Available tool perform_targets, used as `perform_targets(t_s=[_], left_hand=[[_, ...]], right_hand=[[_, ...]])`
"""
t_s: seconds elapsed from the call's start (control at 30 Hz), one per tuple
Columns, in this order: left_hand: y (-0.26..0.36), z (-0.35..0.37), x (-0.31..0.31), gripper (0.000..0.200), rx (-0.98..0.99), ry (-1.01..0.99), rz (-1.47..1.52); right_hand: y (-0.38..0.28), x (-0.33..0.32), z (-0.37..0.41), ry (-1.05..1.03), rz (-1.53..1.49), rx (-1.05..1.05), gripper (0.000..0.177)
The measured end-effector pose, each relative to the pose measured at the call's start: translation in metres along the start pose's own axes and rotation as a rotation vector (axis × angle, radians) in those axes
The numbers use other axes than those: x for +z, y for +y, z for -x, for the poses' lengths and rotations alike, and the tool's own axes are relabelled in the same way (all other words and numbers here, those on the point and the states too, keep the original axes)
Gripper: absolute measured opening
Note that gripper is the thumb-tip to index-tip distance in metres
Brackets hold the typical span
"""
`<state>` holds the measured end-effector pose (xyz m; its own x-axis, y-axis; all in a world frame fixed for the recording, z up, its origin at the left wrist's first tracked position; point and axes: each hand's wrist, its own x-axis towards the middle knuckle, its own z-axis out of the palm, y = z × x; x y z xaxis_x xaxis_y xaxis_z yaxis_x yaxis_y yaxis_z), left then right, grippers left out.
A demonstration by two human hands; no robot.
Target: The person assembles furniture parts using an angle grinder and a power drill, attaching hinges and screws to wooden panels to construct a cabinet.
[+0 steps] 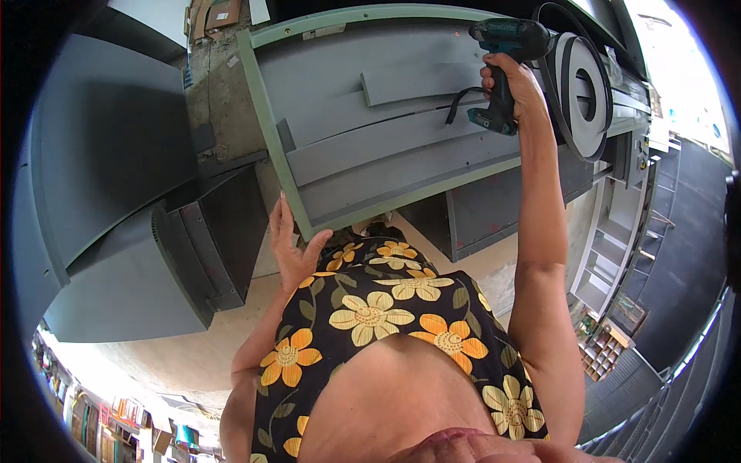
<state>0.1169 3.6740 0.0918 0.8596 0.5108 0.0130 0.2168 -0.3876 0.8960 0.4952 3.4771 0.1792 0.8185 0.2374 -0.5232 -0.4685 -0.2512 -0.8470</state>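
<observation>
My right hand is wrapped round the handle of a teal and black cordless drill, held over the far right of a grey work surface. My left hand is open, thumb spread and fingers stretched out along the near left corner of the green frame that edges this surface. Loose grey strips lie inside the frame. A dark curved strap or band end shows beside the drill. Right of the drill lies a coiled roll of edging, white and black.
Large grey panels and a dark cabinet part stand at the left. Under the frame sits a dark box-like unit. White shelving and a compartmented wooden rack are at the right. Cardboard pieces lie at the back left.
</observation>
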Motion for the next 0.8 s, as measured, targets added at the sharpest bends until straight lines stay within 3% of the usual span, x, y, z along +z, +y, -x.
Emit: perform_targets(t_s=[0.23,0.47,0.6,0.8], left_hand=[[0.002,0.001,0.002,0.087,0.002,0.017,0.024],[-0.002,0.003,0.005,0.088,-0.022,0.017,0.087],[-0.004,0.001,0.005,0.088,0.038,0.028,0.036],[0.009,0.000,0.003,0.089,-0.070,0.003,0.114]], right_hand=[[-0.020,0.027,0.024,-0.250,-0.107,-0.077,0.029],[-0.028,0.080,0.037,-0.373,-0.010,-0.120,0.031],[-0.023,0.098,0.031,-0.340,0.117,-0.123,0.030],[-0.018,0.108,0.023,-0.328,0.151,-0.120,0.029]])
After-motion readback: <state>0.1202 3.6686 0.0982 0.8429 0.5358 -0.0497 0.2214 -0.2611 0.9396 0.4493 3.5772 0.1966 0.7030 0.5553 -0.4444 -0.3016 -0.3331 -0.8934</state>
